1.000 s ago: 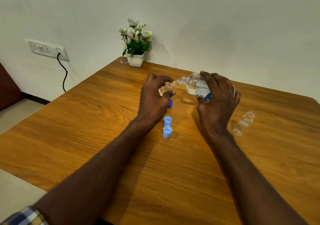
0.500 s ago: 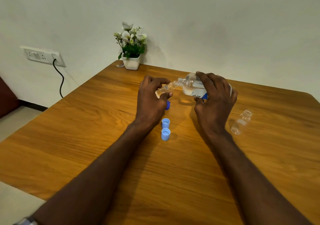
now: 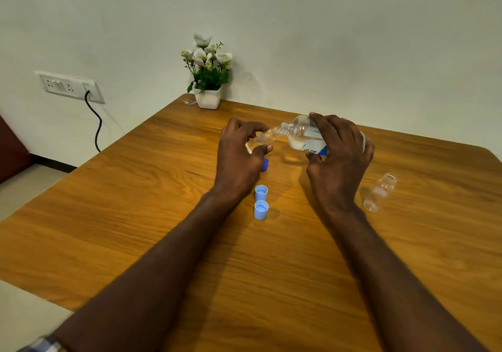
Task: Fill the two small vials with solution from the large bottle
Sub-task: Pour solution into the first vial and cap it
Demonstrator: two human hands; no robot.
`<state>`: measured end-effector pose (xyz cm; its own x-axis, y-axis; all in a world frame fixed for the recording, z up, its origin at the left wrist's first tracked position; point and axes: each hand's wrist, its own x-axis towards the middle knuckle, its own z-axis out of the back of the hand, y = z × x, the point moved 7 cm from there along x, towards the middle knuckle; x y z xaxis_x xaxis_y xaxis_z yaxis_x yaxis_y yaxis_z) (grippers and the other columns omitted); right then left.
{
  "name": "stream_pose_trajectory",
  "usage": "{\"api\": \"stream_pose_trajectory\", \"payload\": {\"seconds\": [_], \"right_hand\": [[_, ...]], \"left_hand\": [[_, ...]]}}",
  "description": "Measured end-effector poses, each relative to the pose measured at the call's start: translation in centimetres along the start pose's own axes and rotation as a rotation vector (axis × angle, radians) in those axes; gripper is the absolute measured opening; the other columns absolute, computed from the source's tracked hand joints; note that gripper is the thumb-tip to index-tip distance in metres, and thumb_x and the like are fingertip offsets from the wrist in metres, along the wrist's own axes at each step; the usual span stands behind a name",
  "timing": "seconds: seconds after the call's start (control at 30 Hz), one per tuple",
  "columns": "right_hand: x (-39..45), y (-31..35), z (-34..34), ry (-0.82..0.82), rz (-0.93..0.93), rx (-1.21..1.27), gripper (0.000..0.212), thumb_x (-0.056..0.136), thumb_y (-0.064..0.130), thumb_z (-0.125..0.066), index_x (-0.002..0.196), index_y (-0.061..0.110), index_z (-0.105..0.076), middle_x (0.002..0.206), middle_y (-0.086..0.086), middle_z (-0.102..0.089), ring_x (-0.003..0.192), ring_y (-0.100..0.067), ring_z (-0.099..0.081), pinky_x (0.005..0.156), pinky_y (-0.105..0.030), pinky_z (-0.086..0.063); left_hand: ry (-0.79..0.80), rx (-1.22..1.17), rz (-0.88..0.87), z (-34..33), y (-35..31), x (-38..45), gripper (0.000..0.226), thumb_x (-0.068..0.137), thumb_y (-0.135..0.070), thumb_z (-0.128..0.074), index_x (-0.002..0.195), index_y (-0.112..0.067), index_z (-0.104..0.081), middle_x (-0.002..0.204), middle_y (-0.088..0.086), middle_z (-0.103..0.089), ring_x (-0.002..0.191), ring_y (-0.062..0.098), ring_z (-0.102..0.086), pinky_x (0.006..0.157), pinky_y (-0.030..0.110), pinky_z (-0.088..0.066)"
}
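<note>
Clear solution tips from the large bottle (image 3: pixel 304 137), clamped in the right hand (image 3: pixel 339 159), into the first vial (image 3: pixel 260 140), pinched by the left hand (image 3: pixel 239 156) above the table (image 3: pixel 135 202). Next, probably: level off, then fetch the second vial (image 3: pixel 380 192) lying empty at right.

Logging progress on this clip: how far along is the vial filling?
Done: three blue caps lie off on the table. In hand: right hand tips the large bottle into the vial in the left hand. Left: the second vial stands empty, uncapped.
</note>
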<state>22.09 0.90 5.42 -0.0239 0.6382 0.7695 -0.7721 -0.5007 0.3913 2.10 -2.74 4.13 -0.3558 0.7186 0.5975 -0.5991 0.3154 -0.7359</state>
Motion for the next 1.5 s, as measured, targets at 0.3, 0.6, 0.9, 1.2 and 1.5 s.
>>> {"api": "stream_pose_trajectory", "payload": {"seconds": [0.3,0.6,0.9,1.2,1.5], "right_hand": [[0.09,0.01,0.04,0.003,0.006,-0.002,0.081,0.074,0.004,-0.085,0.145,0.033,-0.058,0.146,0.002,-0.059,0.143,-0.027,-0.047,0.116,-0.066,-0.030],[0.05,-0.04,0.00,-0.005,0.011,-0.010,0.081,0.073,0.005,-0.085,0.144,0.034,-0.058,0.145,0.003,-0.059,0.142,-0.026,-0.047,0.114,-0.067,-0.032],[0.04,0.02,0.07,-0.004,0.006,0.001,0.081,0.073,0.004,-0.086,0.144,0.032,-0.059,0.145,0.001,-0.059,0.141,-0.027,-0.048,0.117,-0.065,-0.030],[0.06,0.06,0.10,0.004,-0.001,-0.002,0.082,0.074,0.005,-0.087,0.145,0.033,-0.058,0.145,0.001,-0.059,0.142,-0.027,-0.048,0.117,-0.066,-0.029],[0.07,-0.06,0.06,0.001,0.004,-0.006,0.082,0.074,0.004,-0.085,0.145,0.034,-0.057,0.145,0.003,-0.058,0.142,-0.025,-0.047,0.117,-0.065,-0.030]], "left_hand": [[0.003,-0.001,0.008,-0.08,0.06,0.03,0.035,0.084,-0.014,-0.083,0.117,-0.024,-0.073,0.110,-0.007,-0.057,0.104,0.009,-0.057,0.078,0.018,-0.041],[0.007,0.001,0.005,-0.15,0.11,0.03,0.035,0.084,-0.015,-0.083,0.116,-0.025,-0.073,0.109,-0.008,-0.057,0.102,0.009,-0.056,0.078,0.021,-0.042],[0.008,0.000,0.008,-0.14,0.09,0.02,0.035,0.084,-0.015,-0.083,0.116,-0.025,-0.073,0.109,-0.007,-0.058,0.103,0.010,-0.056,0.078,0.022,-0.042],[0.003,0.002,0.003,-0.08,-0.01,0.03,0.035,0.084,-0.014,-0.084,0.116,-0.023,-0.073,0.109,-0.008,-0.057,0.101,0.008,-0.056,0.077,0.020,-0.041],[0.004,-0.006,0.011,-0.15,0.09,0.00,0.035,0.084,-0.014,-0.084,0.116,-0.023,-0.074,0.108,-0.009,-0.057,0.100,0.008,-0.056,0.077,0.019,-0.041]]}}
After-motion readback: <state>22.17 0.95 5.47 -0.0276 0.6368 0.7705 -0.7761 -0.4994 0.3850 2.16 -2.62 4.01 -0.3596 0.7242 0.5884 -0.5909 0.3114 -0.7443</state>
